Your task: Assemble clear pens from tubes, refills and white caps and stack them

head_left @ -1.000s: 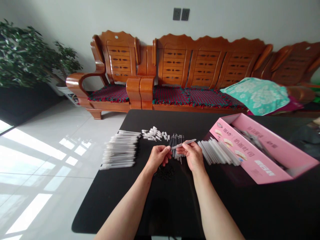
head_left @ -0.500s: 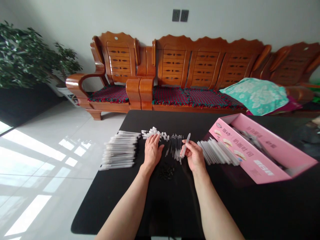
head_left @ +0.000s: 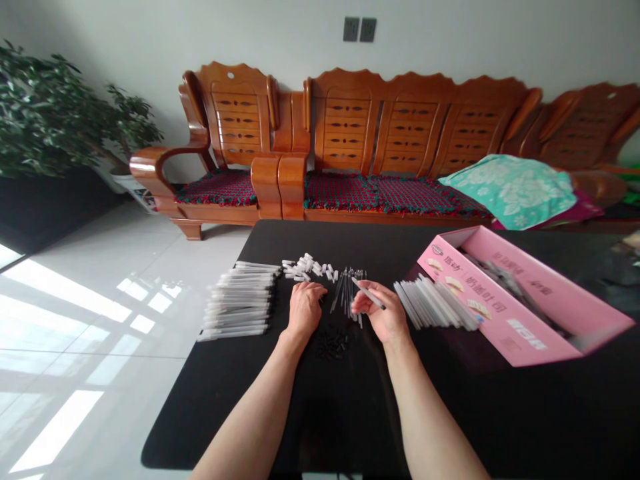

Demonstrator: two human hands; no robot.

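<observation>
My right hand grips a slim pen between thumb and fingers. The pen lies slanted, its pale end toward the upper left and its dark end at the palm. My left hand is closed, fingertips bent down and together; whatever they pinch is too small to make out. Just beyond it is a loose pile of white pen caps. Thin pen refills lie between the hands. Small black plugs are heaped on the near side. Left of the left hand, pens with black ends are stacked in a row.
Right of my right hand lies a row of translucent pen barrels. They touch a pink open box holding grey, blurred contents. All this rests on a black table. Wooden seats stand behind it, and a potted plant at left.
My right hand has turned the pen from near upright to slanted, dark end at the palm. My left hand has drawn back from the white caps, its flat fingers now curled.
</observation>
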